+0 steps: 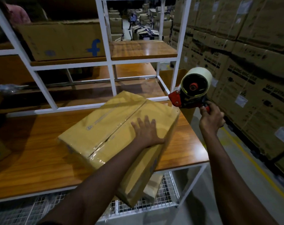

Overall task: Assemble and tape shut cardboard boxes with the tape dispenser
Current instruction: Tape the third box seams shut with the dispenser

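Head view: your flat left hand [147, 132] pins the taped cardboard box [115, 127] while your right hand [211, 118] grips the tape dispenser [190, 91] clear of it, so the seam looks sealed; turn the box next.

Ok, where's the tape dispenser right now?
Head view, right side: the tape dispenser is held up in the right hand, in the air by the table's far right corner, just beyond the box.

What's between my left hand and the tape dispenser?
Only bare top of the box lies between the left hand and tape dispenser, which the right hand holds past its corner; head view.
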The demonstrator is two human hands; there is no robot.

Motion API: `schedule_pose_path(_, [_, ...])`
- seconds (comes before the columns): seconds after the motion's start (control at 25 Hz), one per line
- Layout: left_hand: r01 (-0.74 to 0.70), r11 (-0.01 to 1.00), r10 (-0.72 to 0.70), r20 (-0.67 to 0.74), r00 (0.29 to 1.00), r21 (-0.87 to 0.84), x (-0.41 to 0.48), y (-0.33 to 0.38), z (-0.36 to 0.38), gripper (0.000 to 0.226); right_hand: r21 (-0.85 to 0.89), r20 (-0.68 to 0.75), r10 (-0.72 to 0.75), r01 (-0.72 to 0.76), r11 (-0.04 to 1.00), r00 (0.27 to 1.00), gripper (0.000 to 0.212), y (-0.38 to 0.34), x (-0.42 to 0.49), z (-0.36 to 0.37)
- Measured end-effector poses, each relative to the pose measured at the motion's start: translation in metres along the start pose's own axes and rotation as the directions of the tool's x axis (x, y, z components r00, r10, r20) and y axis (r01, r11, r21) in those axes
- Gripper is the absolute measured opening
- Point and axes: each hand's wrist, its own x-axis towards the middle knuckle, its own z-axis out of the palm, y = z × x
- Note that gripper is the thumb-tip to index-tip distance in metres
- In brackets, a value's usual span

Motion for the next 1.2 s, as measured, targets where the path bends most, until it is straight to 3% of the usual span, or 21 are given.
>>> schedule_pose_path(0.08, [-0.108, 0.994, 0.101, 0.205, 0.974, 0.024, 0.003, 0.001, -0.002, 0.115, 0.005, 0.007, -0.011, 0.011, 1.0, 1.0, 0.028, -0.007, -0.007, 0.002])
schedule_pose_path(0.24, [-0.352, 0.923, 0.284, 0.34, 0.897, 0.157, -0.011, -0.051, -0.029, 0.099, 0.004, 0.003, -0.009, 0.009, 1.0, 1.0, 0.029, -0.017, -0.013, 0.002])
schedule_pose_path(0.36, [-0.32, 0.941, 0.293, 0.204, 0.934, 0.111, -0.024, -0.082, -0.047, 0.063, 0.014, -0.006, -0.002, 0.002, 1.0, 1.0, 0.027, -0.024, -0.021, 0.003])
schedule_pose_path(0.48, [-0.136, 0.99, 0.135, -0.027, 0.99, -0.031, -0.031, -0.053, -0.031, 0.082, 0.053, -0.004, -0.006, 0.006, 0.999, 1.0, 0.027, -0.029, -0.031, 0.005])
schedule_pose_path(0.6, [-0.056, 0.992, 0.059, 0.02, 0.998, -0.116, -0.026, -0.015, -0.001, 0.11, 0.085, 0.004, -0.005, 0.005, 0.996, 1.0, 0.027, -0.035, -0.039, 0.006])
schedule_pose_path(0.68, [-0.042, 0.993, 0.048, 0.05, 0.998, -0.107, -0.025, -0.003, 0.015, 0.117, 0.079, -0.004, -0.007, 0.007, 0.997, 1.0, 0.028, -0.037, -0.045, 0.005])
schedule_pose_path(0.8, [-0.089, 0.994, 0.094, 0.069, 0.993, -0.065, -0.031, -0.001, 0.019, 0.115, 0.085, -0.019, 0.007, -0.005, 0.996, 1.0, 0.028, -0.033, -0.05, 0.005])
schedule_pose_path(1.0, [-0.397, 0.917, 0.389, 0.124, 0.913, 0.045, -0.058, -0.073, 0.009, 0.098, 0.125, 0.013, 0.013, -0.015, 0.992, 1.0, 0.029, -0.031, -0.06, 0.009])
schedule_pose_path(1.12, [-0.309, 0.951, 0.307, 0.072, 0.949, 0.018, -0.064, -0.104, 0.009, 0.094, 0.129, 0.047, 0.002, -0.008, 0.992, 0.999, 0.032, -0.041, -0.067, 0.019])
schedule_pose_path(1.2, [-0.278, 0.955, 0.276, 0.03, 0.961, 0.107, -0.064, -0.115, 0.016, 0.09, 0.136, 0.071, -0.026, 0.016, 0.991, 0.997, 0.031, -0.048, -0.075, 0.023])
